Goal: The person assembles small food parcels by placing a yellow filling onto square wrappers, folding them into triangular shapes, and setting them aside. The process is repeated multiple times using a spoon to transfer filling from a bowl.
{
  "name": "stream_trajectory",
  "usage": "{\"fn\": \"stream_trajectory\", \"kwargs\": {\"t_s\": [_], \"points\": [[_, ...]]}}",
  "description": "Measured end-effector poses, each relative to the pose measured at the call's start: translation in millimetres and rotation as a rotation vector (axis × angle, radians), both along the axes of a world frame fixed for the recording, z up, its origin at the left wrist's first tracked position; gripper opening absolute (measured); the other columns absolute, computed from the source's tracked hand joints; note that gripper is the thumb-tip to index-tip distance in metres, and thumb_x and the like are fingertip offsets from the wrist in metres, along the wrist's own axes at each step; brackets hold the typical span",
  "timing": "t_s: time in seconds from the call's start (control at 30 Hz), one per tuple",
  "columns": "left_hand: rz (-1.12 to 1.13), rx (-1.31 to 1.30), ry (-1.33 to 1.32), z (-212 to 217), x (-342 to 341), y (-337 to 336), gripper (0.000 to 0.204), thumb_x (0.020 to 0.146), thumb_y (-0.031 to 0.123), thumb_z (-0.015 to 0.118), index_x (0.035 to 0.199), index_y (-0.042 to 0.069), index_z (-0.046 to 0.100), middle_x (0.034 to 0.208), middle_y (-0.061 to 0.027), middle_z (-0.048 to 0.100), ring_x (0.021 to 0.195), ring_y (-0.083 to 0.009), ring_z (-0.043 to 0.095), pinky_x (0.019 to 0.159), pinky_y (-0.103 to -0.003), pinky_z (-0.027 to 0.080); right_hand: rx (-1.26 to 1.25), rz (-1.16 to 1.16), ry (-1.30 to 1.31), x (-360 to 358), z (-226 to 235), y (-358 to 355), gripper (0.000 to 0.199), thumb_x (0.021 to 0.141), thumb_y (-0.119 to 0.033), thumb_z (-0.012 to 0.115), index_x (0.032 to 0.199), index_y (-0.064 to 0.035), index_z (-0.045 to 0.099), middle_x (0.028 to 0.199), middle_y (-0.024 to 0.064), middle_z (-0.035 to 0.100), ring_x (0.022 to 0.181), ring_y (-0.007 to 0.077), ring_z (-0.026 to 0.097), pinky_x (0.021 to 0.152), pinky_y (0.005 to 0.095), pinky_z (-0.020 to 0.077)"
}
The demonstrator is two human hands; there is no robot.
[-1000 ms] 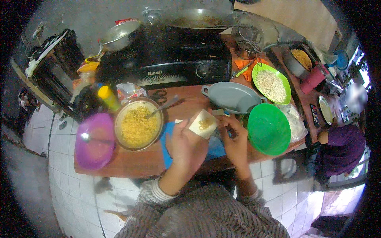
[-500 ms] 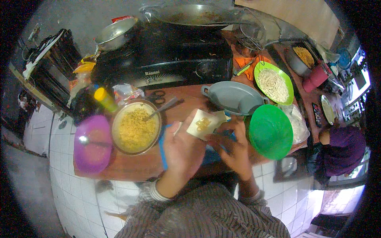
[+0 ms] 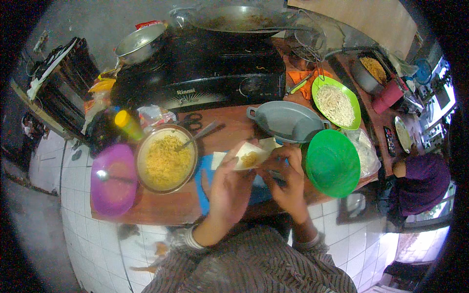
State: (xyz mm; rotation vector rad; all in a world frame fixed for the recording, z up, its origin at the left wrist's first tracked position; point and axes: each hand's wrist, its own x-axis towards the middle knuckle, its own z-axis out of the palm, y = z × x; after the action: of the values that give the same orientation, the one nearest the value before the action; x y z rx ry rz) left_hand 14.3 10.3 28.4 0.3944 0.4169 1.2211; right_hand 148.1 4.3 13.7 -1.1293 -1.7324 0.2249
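Both hands, left (image 3: 229, 188) and right (image 3: 289, 183), pinched a pale wrapper (image 3: 251, 156) with filling, tilted up-right, over the blue board (image 3: 204, 178).

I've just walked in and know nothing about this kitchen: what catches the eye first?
Two hands, left hand and right hand, hold a pale wrapper with yellow filling over a blue board. Left of them sits a bowl of yellow noodles beside a purple bowl; to the right, an upturned green plate.

White tiled floor (image 3: 88, 234) surrounds a brown wooden table (image 3: 161, 207).
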Motion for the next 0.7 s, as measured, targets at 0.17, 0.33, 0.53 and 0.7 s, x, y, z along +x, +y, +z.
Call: {"fn": "stream_trajectory", "kwargs": {"t_s": [0.17, 0.33, 0.53, 0.7], "points": [[0.047, 0.087, 0.105, -5.2, 0.5, -1.8, 0.045, 0.082, 0.017, 0.044, 0.124, 0.002, 0.038, 0.124, -0.0145, 0.044, 0.112, -0.0265, 0.044, 0.093, -0.035, 0.035, 0.010, -0.007, 0.076, -3.5, 4.9, 3.4, 0.023, 0.062, -0.007, 0.068, 0.084, -0.0083, 0.062, 0.093, 0.0079, 0.051, 0.091, 0.0271, 0.046, 0.078, 0.0357, 0.0365], [0.048, 0.169, 0.085, -7.9, -0.5, -3.5, 0.042, 0.080, 0.008, 0.053, 0.119, -0.002, 0.041, 0.121, -0.0114, 0.046, 0.114, -0.0209, 0.042, 0.098, -0.033, 0.031, -0.011, -0.024, 0.052, -7.0, 14.4, 5.8, 0.020, 0.061, -0.002, 0.067, 0.079, -0.0037, 0.062, 0.087, 0.0093, 0.051, 0.087, 0.0238, 0.048, 0.076, 0.0321, 0.0392], [0.060, 0.184, 0.127, -10.4, -2.2, -1.5, 0.036, 0.084, 0.010, 0.054, 0.116, -0.003, 0.044, 0.118, -0.0116, 0.048, 0.109, -0.0195, 0.047, 0.095, -0.031, 0.035, -0.030, -0.017, 0.055, -12.5, 19.8, 10.1, 0.021, 0.062, 0.000, 0.066, 0.082, -0.0042, 0.061, 0.090, 0.0102, 0.050, 0.088, 0.0245, 0.048, 0.077, 0.0321, 0.0395], [0.058, 0.165, 0.136, -11.3, -4.0, 0.2, 0.034, 0.085, 0.009, 0.052, 0.116, -0.003, 0.044, 0.118, -0.0120, 0.049, 0.108, -0.0191, 0.047, 0.094, -0.030, 0.036, 0.016, 0.019, 0.058, -15.1, 19.2, 14.3, 0.023, 0.062, 0.000, 0.066, 0.084, -0.0044, 0.061, 0.090, 0.0096, 0.050, 0.088, 0.0246, 0.048, 0.077, 0.0326, 0.0399]]}}
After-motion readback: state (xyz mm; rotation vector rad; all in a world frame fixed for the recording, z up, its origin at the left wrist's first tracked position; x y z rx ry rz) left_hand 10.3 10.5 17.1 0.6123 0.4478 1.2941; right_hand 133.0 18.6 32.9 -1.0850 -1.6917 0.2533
